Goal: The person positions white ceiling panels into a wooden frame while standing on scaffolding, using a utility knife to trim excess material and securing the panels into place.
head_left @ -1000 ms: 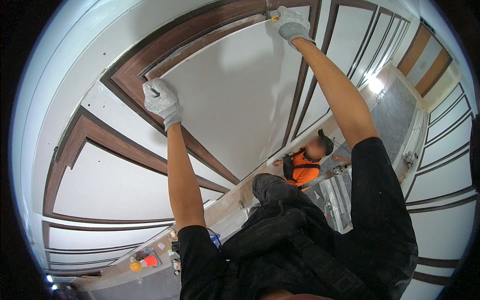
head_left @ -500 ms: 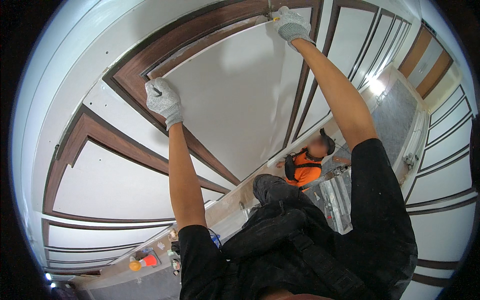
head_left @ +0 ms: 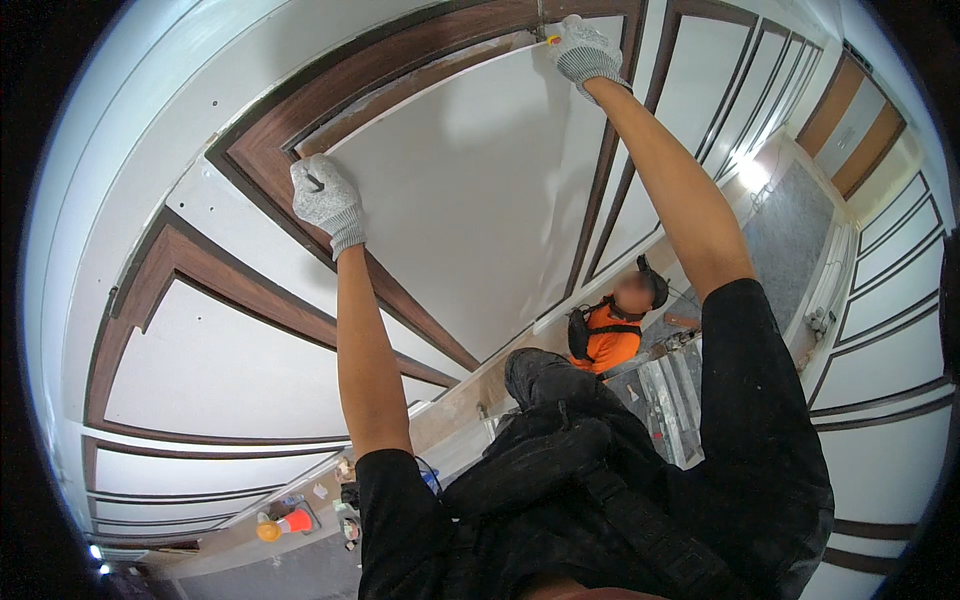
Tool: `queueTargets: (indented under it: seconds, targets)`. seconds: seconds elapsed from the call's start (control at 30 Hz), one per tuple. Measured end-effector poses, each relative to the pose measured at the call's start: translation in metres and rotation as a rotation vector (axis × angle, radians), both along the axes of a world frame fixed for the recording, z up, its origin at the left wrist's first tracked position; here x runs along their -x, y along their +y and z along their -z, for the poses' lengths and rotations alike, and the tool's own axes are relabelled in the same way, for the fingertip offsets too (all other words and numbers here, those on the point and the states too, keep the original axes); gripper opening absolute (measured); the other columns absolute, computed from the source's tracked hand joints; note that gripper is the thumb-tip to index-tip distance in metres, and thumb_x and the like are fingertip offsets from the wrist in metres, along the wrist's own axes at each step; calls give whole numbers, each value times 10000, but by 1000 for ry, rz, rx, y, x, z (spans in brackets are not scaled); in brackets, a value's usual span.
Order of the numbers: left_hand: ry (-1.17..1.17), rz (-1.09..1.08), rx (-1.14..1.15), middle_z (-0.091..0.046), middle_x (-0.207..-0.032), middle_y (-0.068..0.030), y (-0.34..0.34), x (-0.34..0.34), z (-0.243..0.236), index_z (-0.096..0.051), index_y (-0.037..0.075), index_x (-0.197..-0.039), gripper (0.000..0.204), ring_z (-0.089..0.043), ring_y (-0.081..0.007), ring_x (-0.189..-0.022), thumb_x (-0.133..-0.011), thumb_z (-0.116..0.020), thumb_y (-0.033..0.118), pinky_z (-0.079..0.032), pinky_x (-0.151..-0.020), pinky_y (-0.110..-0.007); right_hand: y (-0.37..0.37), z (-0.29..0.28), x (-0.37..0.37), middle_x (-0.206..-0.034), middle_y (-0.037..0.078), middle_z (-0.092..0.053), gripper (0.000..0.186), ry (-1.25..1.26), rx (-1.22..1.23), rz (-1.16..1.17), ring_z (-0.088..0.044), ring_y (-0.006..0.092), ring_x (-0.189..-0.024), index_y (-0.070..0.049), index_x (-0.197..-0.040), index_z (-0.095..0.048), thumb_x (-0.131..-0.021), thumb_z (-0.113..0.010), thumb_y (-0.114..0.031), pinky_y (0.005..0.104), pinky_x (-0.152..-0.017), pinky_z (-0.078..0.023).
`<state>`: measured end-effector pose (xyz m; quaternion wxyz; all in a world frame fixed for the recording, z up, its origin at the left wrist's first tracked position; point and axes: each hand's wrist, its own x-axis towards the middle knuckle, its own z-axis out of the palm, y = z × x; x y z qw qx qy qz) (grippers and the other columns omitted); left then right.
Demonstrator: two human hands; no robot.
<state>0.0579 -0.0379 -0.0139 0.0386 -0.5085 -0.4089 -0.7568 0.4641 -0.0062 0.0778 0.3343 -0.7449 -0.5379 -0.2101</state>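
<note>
A large white panel (head_left: pixel 450 190) stands inside a dark brown wood-grain frame (head_left: pixel 265 150). Along its top edge, a gap shows between panel and frame. At the panel's upper left corner is my left hand (head_left: pixel 328 205), in a grey knit glove, closed with a short dark rod-like piece (head_left: pixel 315 183) showing at the fist. My right hand (head_left: pixel 588 55), gloved alike, is closed at the upper right corner. A small yellow-and-red piece (head_left: pixel 553 40) pokes out beside its fingers; the rest of that piece is hidden.
Below on the right, a person in an orange shirt (head_left: pixel 612 340) stands near long pale metal pieces (head_left: pixel 672 400). More framed white wall panels (head_left: pixel 220 370) flank me. An orange cone (head_left: pixel 297 521) with a yellow hard-hat-like object (head_left: pixel 268 530) is at lower left.
Both my hands stay at the panel's corners. The person below has shifted slightly, and their hand near the wall no longer shows.
</note>
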Motion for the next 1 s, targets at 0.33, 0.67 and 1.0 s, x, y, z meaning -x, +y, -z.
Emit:
queueTargets:
  seconds: [0.33, 0.67, 1.0]
  targets:
    - [16, -57, 79, -600, -700, -62, -3, 2, -2, -596, 34, -812, 254, -552, -176, -626, -992, -595, 213, -487, -636, -353, -1, -8, 9, -1168, 231, -726, 428, 21, 145, -18, -710, 396, -1086, -71, -1241, -656, -939, -555, -357, 527, -910, -550]
    - [51, -94, 115, -634, -715, -90, -2, 6, -2, -617, 41, -826, 252, -595, -196, -636, -990, -607, 231, -506, -651, -367, 17, -9, -3, -1169, 225, -728, 439, -8, 235, -67, -706, 402, -1102, -66, -1277, -630, -927, -577, -327, 516, -931, -548]
    - [32, -77, 37, -571, -686, -49, 1, 5, -2, -612, 33, -821, 208, -536, -163, -637, -967, -616, 181, -485, -641, -355, -6, -17, 11, -1198, 240, -718, 418, 30, 164, -14, -695, 412, -1129, -61, -1258, -660, -943, -562, -318, 532, -953, -538]
